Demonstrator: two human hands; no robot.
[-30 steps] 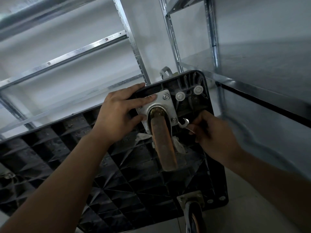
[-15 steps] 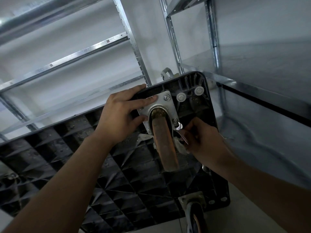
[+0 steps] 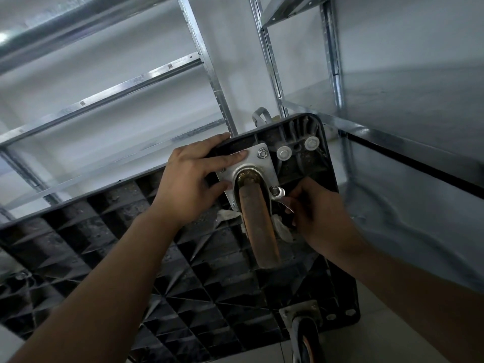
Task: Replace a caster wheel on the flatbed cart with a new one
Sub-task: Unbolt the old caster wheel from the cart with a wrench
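The black flatbed cart (image 3: 183, 252) stands tipped on its side, ribbed underside toward me. A worn orange caster wheel (image 3: 259, 226) sits on a silver mounting plate (image 3: 258, 166) near the cart's upper corner. My left hand (image 3: 191, 184) lies on the cart edge and the plate, its fingers straight and its thumb against the plate's left side. My right hand (image 3: 319, 216) grips a small silver wrench (image 3: 281, 195), whose open jaw sits on the nut at the plate's lower right corner. Most of the wrench handle is hidden in my fingers.
A second caster (image 3: 305, 336) is bolted at the cart's lower right corner. Metal shelving uprights (image 3: 209, 74) and shelves stand behind the cart. A steel shelf (image 3: 408, 150) juts in close on the right. Two white bolt caps (image 3: 284, 153) sit beside the plate.
My right hand has moved in from the right and brought the wrench jaw onto the lower right nut. My left hand has stayed on the plate.
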